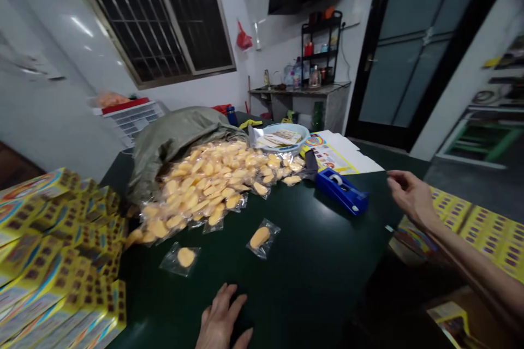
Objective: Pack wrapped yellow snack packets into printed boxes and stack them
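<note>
Boxes: yellow boxes (61,262) stand stacked at the worktop's (311,262) left.
Packets: wrapped yellow pieces (204,180) spill from a grey-green sack (180,131); two lie apart in front.
Left hand: the left hand (221,319) rests near them, fingers spread, holding nothing visible.
Dispenser: a blue tape dispenser (341,191) sits right of the pile.
Right hand: the right hand (411,196) hovers, fingers curled nearly closed; whether it grips anything is unclear.

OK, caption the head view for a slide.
Left hand near two loose wrapped pieces; a heap spills from a sack; right hand beside the blue tape dispenser.
</note>
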`<action>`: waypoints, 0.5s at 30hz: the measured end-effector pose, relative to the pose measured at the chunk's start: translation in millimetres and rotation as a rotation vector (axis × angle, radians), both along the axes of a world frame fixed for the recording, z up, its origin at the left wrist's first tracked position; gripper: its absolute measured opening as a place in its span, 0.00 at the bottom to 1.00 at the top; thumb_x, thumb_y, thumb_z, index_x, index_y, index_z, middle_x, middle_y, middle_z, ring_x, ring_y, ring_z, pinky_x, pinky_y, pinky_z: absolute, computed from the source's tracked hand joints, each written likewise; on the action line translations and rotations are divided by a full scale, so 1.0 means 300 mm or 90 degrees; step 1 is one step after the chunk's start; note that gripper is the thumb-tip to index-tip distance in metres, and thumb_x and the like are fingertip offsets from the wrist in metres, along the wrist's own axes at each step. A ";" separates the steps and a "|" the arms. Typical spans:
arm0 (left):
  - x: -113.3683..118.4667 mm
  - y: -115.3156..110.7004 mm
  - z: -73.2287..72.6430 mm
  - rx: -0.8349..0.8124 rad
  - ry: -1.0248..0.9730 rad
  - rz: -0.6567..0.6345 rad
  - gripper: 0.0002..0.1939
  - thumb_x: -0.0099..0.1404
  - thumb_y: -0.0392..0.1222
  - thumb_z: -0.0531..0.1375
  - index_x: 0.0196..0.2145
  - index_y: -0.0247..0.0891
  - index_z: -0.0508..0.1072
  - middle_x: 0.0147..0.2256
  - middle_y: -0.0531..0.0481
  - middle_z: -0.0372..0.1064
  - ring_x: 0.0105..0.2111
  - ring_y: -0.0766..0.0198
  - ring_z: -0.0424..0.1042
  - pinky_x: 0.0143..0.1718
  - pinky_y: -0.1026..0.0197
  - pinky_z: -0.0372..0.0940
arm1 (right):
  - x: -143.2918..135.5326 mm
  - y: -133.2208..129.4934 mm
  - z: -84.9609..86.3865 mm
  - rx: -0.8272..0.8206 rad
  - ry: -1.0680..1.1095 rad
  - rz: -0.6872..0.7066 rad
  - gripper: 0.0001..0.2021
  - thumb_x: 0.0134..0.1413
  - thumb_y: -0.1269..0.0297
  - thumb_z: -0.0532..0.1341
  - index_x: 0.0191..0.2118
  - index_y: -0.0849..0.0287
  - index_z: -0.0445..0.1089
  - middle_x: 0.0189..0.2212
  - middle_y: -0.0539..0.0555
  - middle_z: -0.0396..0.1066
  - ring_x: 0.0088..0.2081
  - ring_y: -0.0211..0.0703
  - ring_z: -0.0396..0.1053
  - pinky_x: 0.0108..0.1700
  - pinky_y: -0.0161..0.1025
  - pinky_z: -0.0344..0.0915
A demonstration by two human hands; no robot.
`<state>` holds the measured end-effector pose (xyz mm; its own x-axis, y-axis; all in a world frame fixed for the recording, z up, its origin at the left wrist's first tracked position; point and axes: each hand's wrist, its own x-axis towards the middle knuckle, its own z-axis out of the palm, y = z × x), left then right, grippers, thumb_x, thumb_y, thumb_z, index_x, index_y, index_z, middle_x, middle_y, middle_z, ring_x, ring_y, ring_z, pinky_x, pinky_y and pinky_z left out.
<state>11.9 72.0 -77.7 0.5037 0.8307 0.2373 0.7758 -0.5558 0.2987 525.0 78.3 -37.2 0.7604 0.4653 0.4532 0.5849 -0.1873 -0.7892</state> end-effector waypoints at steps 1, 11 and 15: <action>0.018 0.006 0.001 0.010 0.013 -0.022 0.18 0.58 0.42 0.59 0.48 0.46 0.72 0.53 0.40 0.66 0.54 0.46 0.65 0.45 0.46 0.69 | 0.038 -0.065 -0.021 -0.007 0.012 -0.037 0.11 0.47 0.65 0.57 0.37 0.61 0.69 0.30 0.60 0.70 0.30 0.45 0.66 0.35 0.42 0.62; 0.420 0.069 0.159 0.127 0.001 -0.478 0.19 0.63 0.45 0.56 0.52 0.43 0.65 0.51 0.41 0.67 0.50 0.52 0.70 0.41 0.51 0.73 | 0.129 -0.978 -0.384 -0.244 0.219 -0.463 0.04 0.45 0.72 0.58 0.30 0.58 0.68 0.25 0.56 0.67 0.27 0.42 0.62 0.35 0.42 0.56; 0.610 0.049 0.158 0.089 0.012 -0.629 0.19 0.64 0.46 0.55 0.52 0.43 0.65 0.52 0.40 0.65 0.50 0.53 0.70 0.42 0.52 0.72 | 0.040 -1.292 -0.473 -0.316 0.331 -0.548 0.08 0.42 0.76 0.61 0.20 0.56 0.66 0.18 0.50 0.61 0.24 0.41 0.58 0.31 0.42 0.53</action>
